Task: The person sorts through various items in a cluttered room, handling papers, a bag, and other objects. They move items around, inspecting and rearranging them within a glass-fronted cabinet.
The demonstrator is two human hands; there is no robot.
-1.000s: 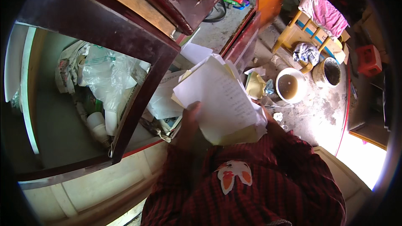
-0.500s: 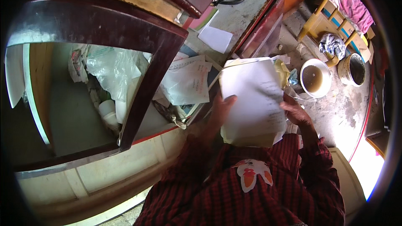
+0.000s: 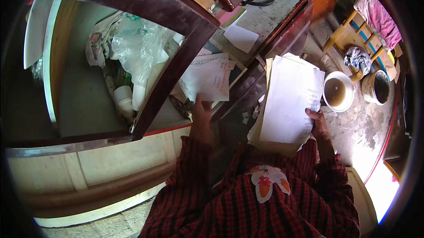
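My right hand grips a stack of papers by its right edge, thumb on top. The stack's upper sheet is white with handwriting along its right side; yellowish sheets stick out beneath. To the left, my left hand reaches to the open drawer and pinches the lower edge of a handwritten sheet with reddish and dark writing. Its thumb lies over the paper, and the other fingers are partly hidden. More sheets lie under that one.
Left of the drawer, a dark red wooden frame surrounds a compartment with a clear plastic bag and a white bulb. A white bowl of brownish liquid, a bucket and a small wooden chair stand at right.
My left hand has let go of the stack and moved left to the sheet at the drawer. My right hand still holds the stack, now farther right. The view has shifted slightly.
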